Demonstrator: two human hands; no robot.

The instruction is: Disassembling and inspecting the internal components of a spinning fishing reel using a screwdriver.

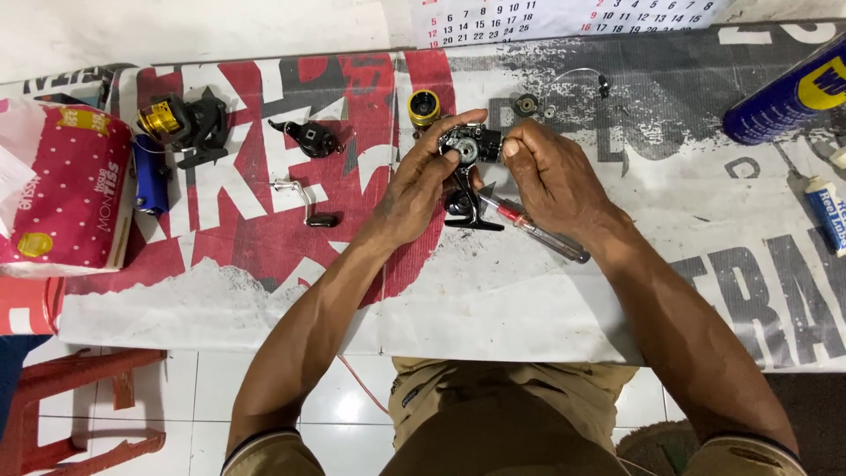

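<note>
Gripping a black fishing reel body [465, 154] above the printed table cover [617, 264], the left hand [421, 189] clasps its side while the right hand [548, 176] pinches its end. Small, rigid, probably greasy, the reel seems best held by its stem; a screwdriver [538, 231] lies beneath.

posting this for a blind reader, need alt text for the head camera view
Two bare hands, left hand and right hand, hold a black fishing reel body above a printed banner on a table. A screwdriver, gold spool, crank handle and second reel lie nearby.
</note>
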